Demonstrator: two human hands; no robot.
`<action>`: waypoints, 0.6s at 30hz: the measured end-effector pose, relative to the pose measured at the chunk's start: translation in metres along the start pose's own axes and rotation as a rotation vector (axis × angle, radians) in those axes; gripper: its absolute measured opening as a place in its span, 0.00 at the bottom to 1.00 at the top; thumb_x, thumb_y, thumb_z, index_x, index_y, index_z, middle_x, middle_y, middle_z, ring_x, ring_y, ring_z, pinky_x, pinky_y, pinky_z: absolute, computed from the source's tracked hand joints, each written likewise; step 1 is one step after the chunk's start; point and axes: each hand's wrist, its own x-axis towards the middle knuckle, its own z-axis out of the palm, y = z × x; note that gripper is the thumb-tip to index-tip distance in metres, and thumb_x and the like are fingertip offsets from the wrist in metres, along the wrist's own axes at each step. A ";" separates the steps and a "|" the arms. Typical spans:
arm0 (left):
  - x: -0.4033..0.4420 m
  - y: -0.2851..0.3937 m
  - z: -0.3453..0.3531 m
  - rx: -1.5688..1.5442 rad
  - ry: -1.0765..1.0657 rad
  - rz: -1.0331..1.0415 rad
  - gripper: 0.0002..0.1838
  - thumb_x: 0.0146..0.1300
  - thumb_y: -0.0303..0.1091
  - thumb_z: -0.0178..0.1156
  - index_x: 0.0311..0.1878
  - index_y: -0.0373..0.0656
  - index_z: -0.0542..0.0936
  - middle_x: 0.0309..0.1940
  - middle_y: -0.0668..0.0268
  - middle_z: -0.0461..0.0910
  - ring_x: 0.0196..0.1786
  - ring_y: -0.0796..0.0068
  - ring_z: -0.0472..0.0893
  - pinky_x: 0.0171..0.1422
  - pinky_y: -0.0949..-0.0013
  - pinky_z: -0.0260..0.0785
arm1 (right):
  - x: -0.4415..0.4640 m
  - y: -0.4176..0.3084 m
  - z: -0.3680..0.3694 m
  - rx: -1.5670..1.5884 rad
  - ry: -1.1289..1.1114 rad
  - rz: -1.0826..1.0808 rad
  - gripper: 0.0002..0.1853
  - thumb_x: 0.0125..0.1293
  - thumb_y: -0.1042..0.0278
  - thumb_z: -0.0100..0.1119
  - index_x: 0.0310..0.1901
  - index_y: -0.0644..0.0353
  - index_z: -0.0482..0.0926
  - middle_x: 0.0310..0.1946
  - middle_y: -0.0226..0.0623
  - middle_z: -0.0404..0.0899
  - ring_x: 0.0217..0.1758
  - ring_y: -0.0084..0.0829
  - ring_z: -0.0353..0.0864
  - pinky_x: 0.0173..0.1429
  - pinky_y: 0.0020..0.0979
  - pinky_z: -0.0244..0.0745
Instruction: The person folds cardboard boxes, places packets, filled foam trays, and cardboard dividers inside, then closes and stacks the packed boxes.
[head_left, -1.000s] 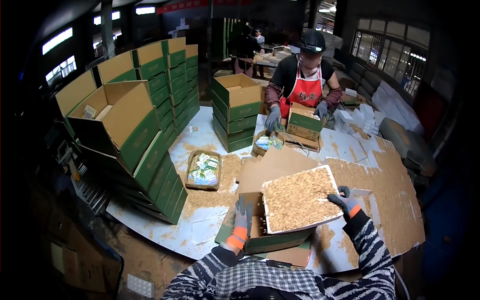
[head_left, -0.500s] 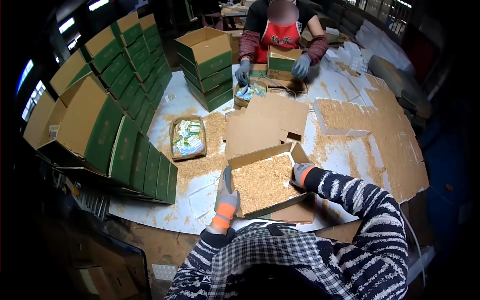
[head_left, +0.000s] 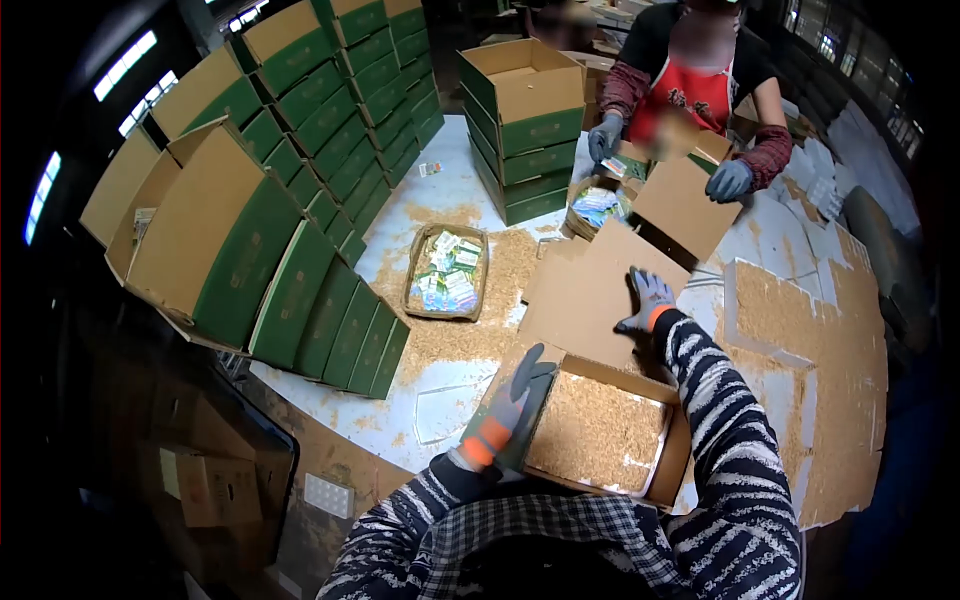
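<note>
An open cardboard box stands at the table's near edge. Inside it lies a white-edged tray filled with tan, husk-like flakes. My left hand, in a grey and orange glove, rests against the box's left side with its fingers extended. On the raised cardboard flap beyond the box lies my right hand, fingers spread and holding nothing. A basket of green and white packets sits to the left of the flap.
Stacked green boxes rise at the left, with another stack at the back. Across the table, a co-worker in a red apron handles a packet and a box. Flake-filled trays and scattered flakes lie at the right.
The flake tray has gone down into the box. My right hand has let go of it and moved forward onto the flap. The co-worker's box has tilted, and the view has shifted.
</note>
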 end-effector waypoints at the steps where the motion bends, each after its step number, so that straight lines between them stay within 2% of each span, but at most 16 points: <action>1: 0.016 -0.004 -0.014 0.068 0.096 -0.013 0.29 0.68 0.34 0.57 0.72 0.45 0.65 0.57 0.59 0.79 0.57 0.69 0.78 0.64 0.67 0.69 | 0.007 0.007 0.014 0.073 -0.081 -0.017 0.63 0.37 0.37 0.77 0.74 0.53 0.55 0.66 0.49 0.66 0.70 0.49 0.64 0.73 0.46 0.56; 2: 0.039 -0.020 -0.033 0.112 0.198 0.023 0.26 0.66 0.34 0.60 0.67 0.44 0.71 0.55 0.58 0.80 0.54 0.66 0.80 0.59 0.65 0.72 | 0.009 0.006 0.017 -0.002 -0.130 -0.020 0.58 0.40 0.38 0.75 0.72 0.53 0.57 0.62 0.48 0.71 0.66 0.47 0.70 0.69 0.42 0.63; 3: 0.064 -0.026 -0.061 0.457 0.303 0.149 0.24 0.62 0.34 0.63 0.62 0.44 0.75 0.51 0.56 0.80 0.53 0.60 0.80 0.59 0.63 0.72 | 0.007 0.000 0.007 -0.008 -0.155 -0.009 0.54 0.43 0.38 0.74 0.70 0.52 0.61 0.61 0.48 0.72 0.65 0.46 0.71 0.67 0.38 0.67; 4: 0.090 -0.048 -0.093 0.652 0.410 0.218 0.21 0.59 0.35 0.64 0.57 0.45 0.78 0.49 0.55 0.80 0.52 0.55 0.79 0.59 0.60 0.71 | 0.011 0.005 0.015 0.004 -0.181 -0.015 0.51 0.45 0.37 0.73 0.69 0.51 0.63 0.62 0.47 0.71 0.65 0.45 0.71 0.68 0.38 0.67; 5: 0.114 -0.068 -0.123 0.711 0.458 0.142 0.20 0.59 0.35 0.63 0.56 0.47 0.79 0.50 0.56 0.79 0.53 0.54 0.78 0.60 0.59 0.71 | 0.012 0.013 0.020 0.083 -0.196 0.009 0.49 0.46 0.38 0.72 0.68 0.51 0.64 0.63 0.48 0.71 0.66 0.44 0.72 0.68 0.38 0.67; 6: 0.125 -0.042 -0.131 0.910 0.490 -0.016 0.19 0.58 0.37 0.64 0.54 0.48 0.79 0.51 0.57 0.77 0.55 0.54 0.76 0.61 0.58 0.69 | 0.010 0.017 0.011 0.141 -0.228 0.041 0.45 0.48 0.40 0.71 0.67 0.50 0.66 0.62 0.47 0.74 0.64 0.44 0.74 0.66 0.40 0.69; 7: 0.152 -0.083 -0.166 0.972 0.431 -0.019 0.19 0.57 0.39 0.65 0.52 0.48 0.80 0.53 0.58 0.76 0.58 0.55 0.74 0.63 0.58 0.68 | 0.003 0.015 -0.010 0.158 -0.248 0.082 0.40 0.52 0.43 0.70 0.65 0.48 0.70 0.58 0.46 0.77 0.61 0.45 0.76 0.64 0.40 0.71; 8: 0.164 -0.080 -0.173 1.193 0.418 -0.103 0.19 0.55 0.40 0.65 0.50 0.48 0.80 0.57 0.59 0.74 0.60 0.55 0.73 0.65 0.58 0.66 | -0.004 0.017 -0.025 0.138 -0.230 0.116 0.36 0.54 0.45 0.68 0.64 0.46 0.71 0.57 0.43 0.78 0.60 0.45 0.77 0.63 0.41 0.72; 10: 0.174 -0.067 -0.178 1.417 0.247 -0.081 0.17 0.55 0.39 0.66 0.49 0.48 0.80 0.53 0.56 0.78 0.54 0.53 0.78 0.61 0.56 0.69 | -0.016 0.035 -0.030 0.145 -0.136 0.163 0.34 0.56 0.46 0.67 0.65 0.45 0.71 0.57 0.43 0.78 0.59 0.45 0.78 0.63 0.41 0.72; 11: 0.184 -0.075 -0.181 1.405 0.254 -0.074 0.17 0.55 0.39 0.66 0.49 0.48 0.80 0.53 0.56 0.78 0.54 0.53 0.78 0.61 0.56 0.69 | -0.023 0.044 -0.036 0.182 -0.085 0.213 0.32 0.57 0.49 0.66 0.64 0.44 0.73 0.58 0.42 0.78 0.59 0.45 0.77 0.63 0.41 0.72; 13: 0.210 -0.097 -0.187 1.444 0.059 -0.360 0.16 0.61 0.37 0.59 0.51 0.45 0.80 0.58 0.56 0.77 0.61 0.57 0.75 0.64 0.58 0.68 | -0.040 0.074 -0.041 0.272 0.191 0.156 0.26 0.57 0.57 0.66 0.60 0.45 0.77 0.53 0.41 0.80 0.57 0.44 0.79 0.62 0.40 0.73; 14: 0.211 -0.097 -0.186 1.435 0.065 -0.356 0.16 0.61 0.37 0.59 0.51 0.45 0.80 0.58 0.56 0.77 0.61 0.57 0.75 0.64 0.58 0.68 | -0.052 0.083 -0.051 0.261 0.319 0.124 0.24 0.56 0.61 0.67 0.57 0.46 0.79 0.51 0.41 0.81 0.55 0.43 0.79 0.60 0.39 0.73; 16: 0.209 -0.092 -0.185 1.447 0.023 -0.367 0.14 0.65 0.37 0.55 0.50 0.46 0.82 0.55 0.57 0.79 0.61 0.58 0.76 0.63 0.60 0.69 | -0.080 0.081 -0.080 0.329 0.409 0.245 0.19 0.54 0.71 0.67 0.51 0.56 0.82 0.47 0.42 0.81 0.51 0.44 0.80 0.56 0.37 0.75; 18: 0.206 -0.100 -0.188 1.423 0.099 -0.341 0.14 0.65 0.39 0.56 0.49 0.46 0.83 0.55 0.57 0.79 0.60 0.59 0.76 0.63 0.60 0.69 | -0.103 0.087 -0.092 0.440 0.497 0.200 0.16 0.54 0.72 0.66 0.46 0.59 0.84 0.41 0.44 0.82 0.45 0.43 0.82 0.51 0.35 0.76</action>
